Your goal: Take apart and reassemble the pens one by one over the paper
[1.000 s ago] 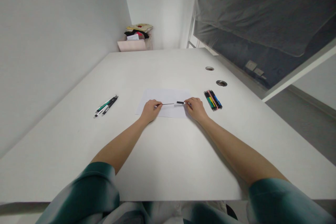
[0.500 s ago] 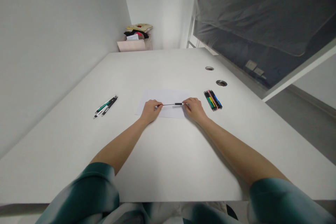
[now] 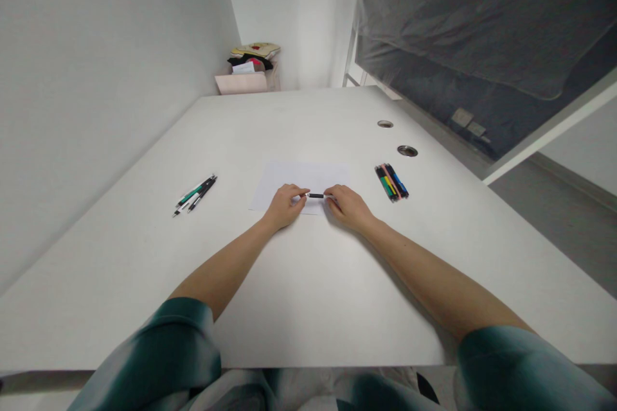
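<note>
Over a sheet of white paper (image 3: 308, 171), both hands meet at a pen with a black grip. My left hand (image 3: 285, 205) is closed, pinching the end of a thin refill that is mostly out of sight inside the pen and behind the fingers. My right hand (image 3: 349, 205) is closed around the white part of the pen barrel (image 3: 316, 196), whose black grip shows between the hands. The barrel lies about level, just above the paper.
Left of the paper lies a small group of pens (image 3: 195, 194), one of them green. A row of several coloured pens (image 3: 391, 182) lies at right. Beyond it are two round metal-rimmed holes (image 3: 407, 151) in the white table (image 3: 299, 289). A box of cloths (image 3: 241, 82) stands past the far edge.
My hands have drawn closer together, the right one moving left and the left one slightly right. The long bare stretch of refill between them has gone into the barrel.
</note>
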The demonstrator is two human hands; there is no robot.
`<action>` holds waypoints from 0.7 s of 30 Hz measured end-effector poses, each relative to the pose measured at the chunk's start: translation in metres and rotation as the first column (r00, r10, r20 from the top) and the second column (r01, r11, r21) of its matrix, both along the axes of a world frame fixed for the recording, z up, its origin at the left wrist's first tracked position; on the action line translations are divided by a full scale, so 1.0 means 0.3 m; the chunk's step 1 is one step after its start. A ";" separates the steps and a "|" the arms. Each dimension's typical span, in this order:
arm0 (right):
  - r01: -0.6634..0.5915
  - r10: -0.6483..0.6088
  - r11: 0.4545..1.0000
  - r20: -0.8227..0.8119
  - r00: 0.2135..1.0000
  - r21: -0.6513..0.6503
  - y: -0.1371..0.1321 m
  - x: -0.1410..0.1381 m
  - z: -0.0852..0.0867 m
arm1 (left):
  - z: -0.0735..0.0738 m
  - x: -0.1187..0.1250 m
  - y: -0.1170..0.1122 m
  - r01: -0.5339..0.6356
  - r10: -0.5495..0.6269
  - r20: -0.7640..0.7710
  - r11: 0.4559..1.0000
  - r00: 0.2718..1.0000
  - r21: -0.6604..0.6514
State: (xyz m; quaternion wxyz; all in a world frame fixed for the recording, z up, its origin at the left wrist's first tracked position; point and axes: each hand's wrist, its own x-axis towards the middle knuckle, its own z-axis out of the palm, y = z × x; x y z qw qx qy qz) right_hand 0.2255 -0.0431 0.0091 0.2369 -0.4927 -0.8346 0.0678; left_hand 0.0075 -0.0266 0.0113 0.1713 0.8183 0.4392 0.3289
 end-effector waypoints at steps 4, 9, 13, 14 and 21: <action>0.008 -0.008 1.000 -0.001 1.000 -0.005 0.004 0.001 -0.003 | -0.011 0.002 0.002 0.020 -0.018 0.046 0.999 0.999 -0.037; 0.087 -0.087 0.996 0.009 0.996 -0.036 0.012 0.006 -0.011 | -0.017 -0.002 0.008 -0.015 0.043 0.159 0.984 0.986 -0.178; 0.070 -0.069 0.998 0.024 0.997 -0.009 0.012 0.010 -0.013 | -0.013 -0.005 0.008 0.010 0.030 0.187 0.978 0.982 -0.208; 0.066 -0.066 0.998 0.027 0.997 0.001 0.011 0.011 -0.014 | -0.012 -0.005 0.007 0.010 0.029 0.183 0.978 0.983 -0.206; 0.043 -0.044 0.999 0.030 0.999 0.017 0.010 0.011 -0.015 | -0.010 -0.006 0.001 -0.014 0.035 0.137 0.988 0.990 -0.154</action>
